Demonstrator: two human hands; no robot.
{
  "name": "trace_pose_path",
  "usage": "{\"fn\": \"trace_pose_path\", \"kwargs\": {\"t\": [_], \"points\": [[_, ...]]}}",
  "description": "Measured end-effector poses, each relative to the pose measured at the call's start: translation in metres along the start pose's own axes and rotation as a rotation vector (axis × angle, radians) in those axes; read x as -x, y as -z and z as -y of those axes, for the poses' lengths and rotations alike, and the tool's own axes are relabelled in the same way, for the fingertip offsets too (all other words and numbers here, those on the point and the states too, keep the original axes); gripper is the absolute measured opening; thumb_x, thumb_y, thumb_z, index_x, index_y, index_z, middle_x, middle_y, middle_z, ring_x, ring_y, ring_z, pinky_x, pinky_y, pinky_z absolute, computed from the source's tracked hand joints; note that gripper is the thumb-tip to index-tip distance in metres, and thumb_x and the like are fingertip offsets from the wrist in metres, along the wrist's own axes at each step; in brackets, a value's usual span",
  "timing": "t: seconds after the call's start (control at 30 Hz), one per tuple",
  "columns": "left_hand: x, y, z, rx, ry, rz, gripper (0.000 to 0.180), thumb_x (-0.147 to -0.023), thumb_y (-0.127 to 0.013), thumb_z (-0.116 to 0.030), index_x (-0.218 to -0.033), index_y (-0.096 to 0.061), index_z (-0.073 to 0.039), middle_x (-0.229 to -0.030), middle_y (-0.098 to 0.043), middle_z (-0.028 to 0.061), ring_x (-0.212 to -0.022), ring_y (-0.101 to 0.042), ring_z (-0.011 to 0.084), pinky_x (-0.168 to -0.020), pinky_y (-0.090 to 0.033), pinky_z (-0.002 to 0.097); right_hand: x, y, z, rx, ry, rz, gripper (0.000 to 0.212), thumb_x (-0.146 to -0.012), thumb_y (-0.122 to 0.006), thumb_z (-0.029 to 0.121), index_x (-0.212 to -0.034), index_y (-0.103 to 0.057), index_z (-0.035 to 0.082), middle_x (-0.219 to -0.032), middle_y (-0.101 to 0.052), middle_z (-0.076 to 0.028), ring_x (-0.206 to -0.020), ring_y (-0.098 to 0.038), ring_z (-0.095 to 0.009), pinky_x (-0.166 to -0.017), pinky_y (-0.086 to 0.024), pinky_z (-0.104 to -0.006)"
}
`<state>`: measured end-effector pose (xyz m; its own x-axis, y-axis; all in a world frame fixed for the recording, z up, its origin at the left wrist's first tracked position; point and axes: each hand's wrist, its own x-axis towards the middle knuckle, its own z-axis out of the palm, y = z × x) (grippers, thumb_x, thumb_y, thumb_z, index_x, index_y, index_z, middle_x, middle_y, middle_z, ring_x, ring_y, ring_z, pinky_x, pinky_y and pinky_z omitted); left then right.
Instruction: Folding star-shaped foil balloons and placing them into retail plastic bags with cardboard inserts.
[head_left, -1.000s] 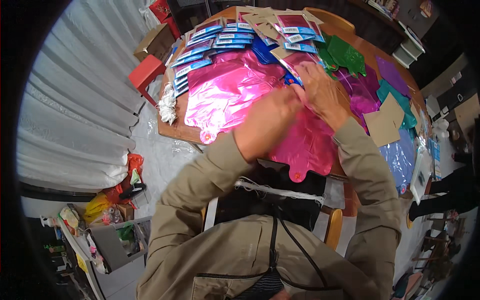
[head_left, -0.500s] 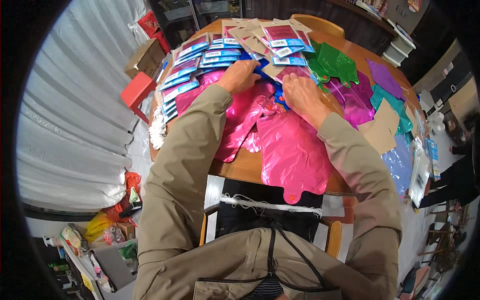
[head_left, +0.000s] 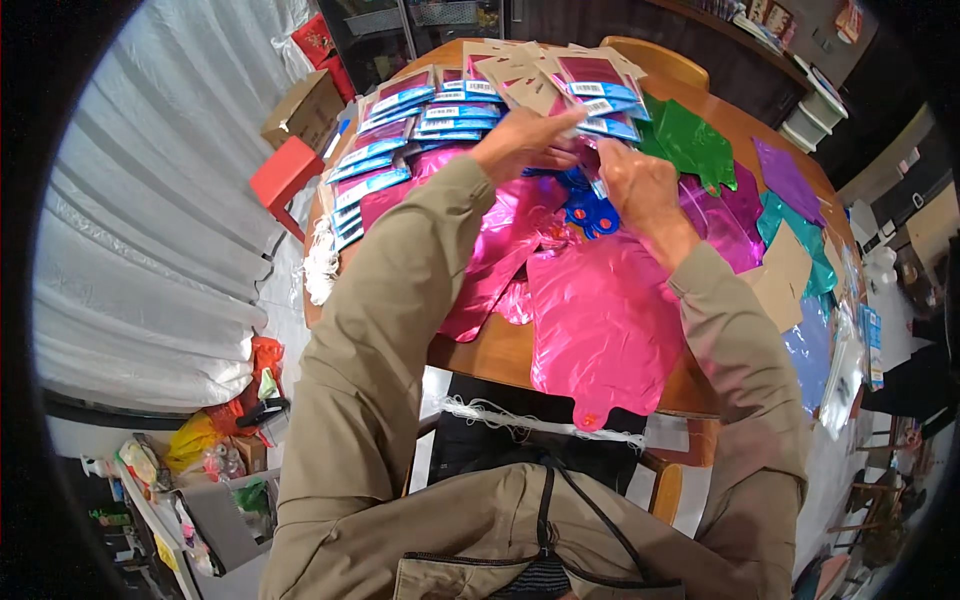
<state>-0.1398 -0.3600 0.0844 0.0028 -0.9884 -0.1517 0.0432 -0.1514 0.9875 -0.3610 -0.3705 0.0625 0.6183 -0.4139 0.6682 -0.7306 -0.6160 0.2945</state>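
A wooden table (head_left: pixel 499 362) offers bare wood on either side of a pink foil sheet (head_left: pixel 605 330), its long axis running toward the wearer, tab over the front edge. Beyond the sheet, the right hand (head_left: pixel 642 188) keeps a closed grip on a partly hidden packet (head_left: pixel 591 170), direction unclear; the left hand (head_left: pixel 535 140) is alongside, its grip impossible to tell.

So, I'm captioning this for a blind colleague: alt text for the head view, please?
A left hand and right hand nearly meet beside stacked packets on a wooden table, anything between them unclear. Pink foils lie in front, green foil farther right.
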Motion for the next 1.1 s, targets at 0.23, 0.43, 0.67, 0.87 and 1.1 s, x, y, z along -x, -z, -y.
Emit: {"fn": "trace_pose_path", "kwargs": {"t": [0.23,0.43,0.67,0.87,1.1], "points": [[-0.027,0.007,0.016,0.099,-0.010,0.035,0.028,-0.097,-0.082,-0.010,-0.109,-0.073,0.013,-0.101,-0.076,0.0203,-0.080,-0.075,0.0210,-0.073,-0.067,0.0279,-0.002,0.003,-0.002,-0.313,0.037,-0.163,0.018,-0.093,-0.076,0.017,-0.106,-0.067,0.009,-0.095,-0.073,-0.010,-0.076,-0.071,-0.032,-0.063,-0.056,-0.0426],[-0.050,0.007,0.034,0.131,-0.060,-0.011,0.020,-0.098,-0.077,-0.002,-0.108,-0.073,0.015,-0.100,-0.075,0.0193,-0.076,-0.075,0.0227,-0.071,-0.068,0.0287,0.026,0.010,-0.015,-0.193,-0.193,0.001,0.033,-0.089,-0.081,0.018,-0.115,-0.065,0.006,-0.102,-0.071,-0.013,-0.081,-0.071,-0.034,-0.065,-0.057,-0.0465],[-0.048,0.013,0.022,0.158,-0.097,-0.040,0.016,-0.099,-0.075,0.002,-0.108,-0.072,0.015,-0.100,-0.075,0.0189,-0.074,-0.075,0.0238,-0.070,-0.068,0.0294,0.029,-0.025,-0.015,-0.116,-0.252,0.144,0.037,-0.089,-0.082,0.018,-0.116,-0.059,0.007,-0.100,-0.069,-0.014,-0.070,-0.069,-0.039,-0.062,-0.056,-0.0510],[-0.030,-0.001,0.008,0.210,-0.080,-0.027,0.021,-0.099,-0.078,-0.002,-0.109,-0.072,0.015,-0.100,-0.075,0.0199,-0.075,-0.075,0.0235,-0.072,-0.069,0.0300,0.006,-0.042,-0.035,-0.043,-0.231,0.169,0.032,-0.091,-0.081,0.019,-0.107,-0.055,0.008,-0.088,-0.072,-0.014,-0.064,-0.068,-0.040,-0.060,-0.055,-0.0516],[-0.035,-0.006,0.014,0.137,0.039,0.062,0.025,-0.096,-0.083,-0.004,-0.110,-0.073,0.014,-0.098,-0.075,0.0190,-0.076,-0.076,0.0228,-0.072,-0.068,0.0290,0.017,-0.034,-0.021,-0.272,-0.211,0.179,0.026,-0.094,-0.081,0.021,-0.099,-0.057,0.010,-0.079,-0.072,-0.013,-0.064,-0.070,-0.037,-0.059,-0.054,-0.0508]]}}
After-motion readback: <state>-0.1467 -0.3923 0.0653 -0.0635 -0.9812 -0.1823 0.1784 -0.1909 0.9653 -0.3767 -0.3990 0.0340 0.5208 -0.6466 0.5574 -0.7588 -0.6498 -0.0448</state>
